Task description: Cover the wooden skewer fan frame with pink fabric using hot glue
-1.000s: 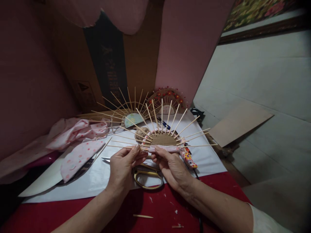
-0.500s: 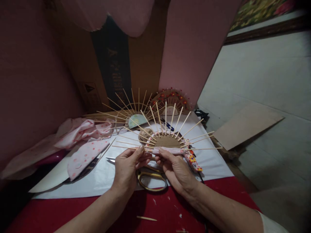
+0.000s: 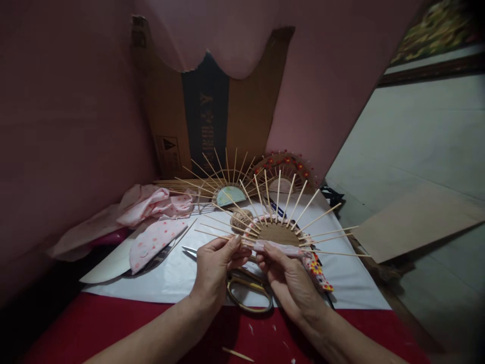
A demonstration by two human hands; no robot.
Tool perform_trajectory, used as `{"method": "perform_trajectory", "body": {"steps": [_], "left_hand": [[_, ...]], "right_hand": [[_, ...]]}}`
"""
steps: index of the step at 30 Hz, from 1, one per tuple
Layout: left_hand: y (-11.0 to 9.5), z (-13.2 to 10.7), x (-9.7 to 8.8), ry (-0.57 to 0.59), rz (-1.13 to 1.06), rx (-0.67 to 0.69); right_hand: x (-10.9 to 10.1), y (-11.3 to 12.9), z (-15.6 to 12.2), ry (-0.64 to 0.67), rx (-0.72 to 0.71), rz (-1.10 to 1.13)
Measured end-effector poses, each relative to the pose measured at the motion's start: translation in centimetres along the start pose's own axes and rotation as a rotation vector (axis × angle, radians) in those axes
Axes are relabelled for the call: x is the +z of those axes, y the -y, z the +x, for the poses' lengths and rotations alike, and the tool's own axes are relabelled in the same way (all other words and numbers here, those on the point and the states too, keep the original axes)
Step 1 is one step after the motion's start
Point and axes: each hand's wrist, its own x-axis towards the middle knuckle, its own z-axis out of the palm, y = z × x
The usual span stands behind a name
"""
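Note:
Between my hands is a half-round cardboard piece (image 3: 278,233) with thin wooden sticks fanning out from its curved edge. Pale pink fabric trims its straight lower edge and its curve. My left hand (image 3: 217,263) pinches the left end of that edge, thumb on top. On the fabric nearer the middle, my right hand (image 3: 286,270) is closed, thumb and fingers gripping the edge. Scissors (image 3: 250,293) with gold-toned handles lie underneath, blades pointing left, partly hidden by my hands. Patterned fabric with yellow and red flowers (image 3: 318,270) sits right of my right hand.
Behind stand another stick fan with a green half-round base (image 3: 229,196) and a cardboard arch with red flowers (image 3: 286,162). A twine ball (image 3: 241,219) sits nearby. Left are dotted pink fabric (image 3: 146,205) and a dotted half-round piece (image 3: 155,242). A loose stick (image 3: 238,354) lies in front.
The view has shifted, so the whole scene appears further right and slightly lower. Both hands keep their hold on the cardboard fan's lower edge.

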Motion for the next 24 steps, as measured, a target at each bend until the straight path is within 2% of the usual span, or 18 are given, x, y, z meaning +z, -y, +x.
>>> {"method": "perform_trajectory", "body": {"steps": [13,24], "left_hand": [[-0.12,-0.08,-0.07,0.045,-0.006,0.013],[0.21,0.42,-0.03,0.014,0.016,0.016]], "right_hand": [[0.25,0.05,0.01,0.027,-0.042,0.033],[0.24,0.05,0.36,0.038,-0.059,0.059]]}}
